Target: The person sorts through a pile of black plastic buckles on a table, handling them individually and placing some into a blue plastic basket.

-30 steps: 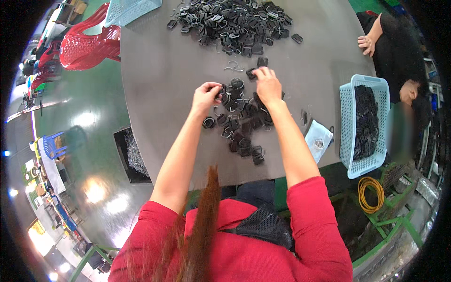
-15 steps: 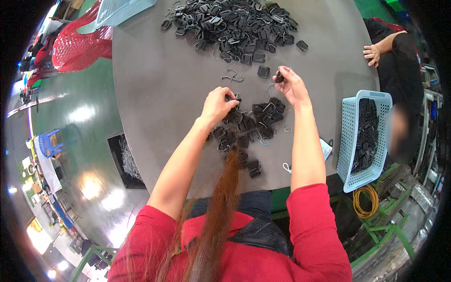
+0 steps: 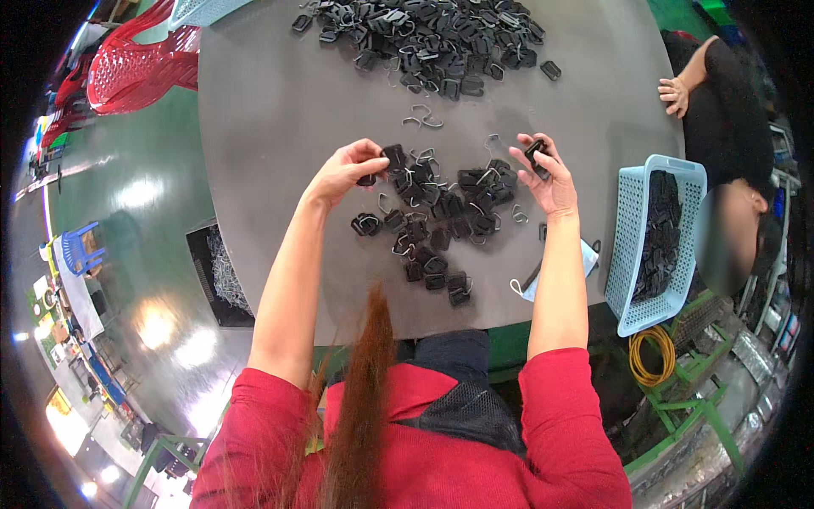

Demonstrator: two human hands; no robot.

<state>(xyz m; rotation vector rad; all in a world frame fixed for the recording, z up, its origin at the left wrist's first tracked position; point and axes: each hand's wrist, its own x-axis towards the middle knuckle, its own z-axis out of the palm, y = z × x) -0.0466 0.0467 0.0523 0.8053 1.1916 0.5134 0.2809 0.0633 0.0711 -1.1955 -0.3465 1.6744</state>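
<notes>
On the grey table, a loose cluster of black plastic buckles point(image 3: 445, 204), some with bent metal wire hooks, lies between my hands. My left hand point(image 3: 346, 172) is at the cluster's upper left, thumb and fingers closed on a black buckle point(image 3: 366, 180); another black piece point(image 3: 393, 159) is at its fingertips, and I cannot tell if it is gripped. My right hand point(image 3: 553, 188), raised right of the cluster, holds a black buckle point(image 3: 538, 159) between thumb and fingers. Loose wire hooks point(image 3: 422, 117) lie beyond the cluster.
A large heap of black buckles point(image 3: 432, 38) covers the table's far side. At the right, a light blue basket point(image 3: 623, 246) holds black pieces. A blue face mask point(image 3: 588, 259) lies by my right forearm. Another person's hand point(image 3: 674, 96) rests near the right edge.
My left hand has moved left and slightly up, to the cluster's outer edge. My right hand has shifted a little right and nearer me, still holding a black buckle.
</notes>
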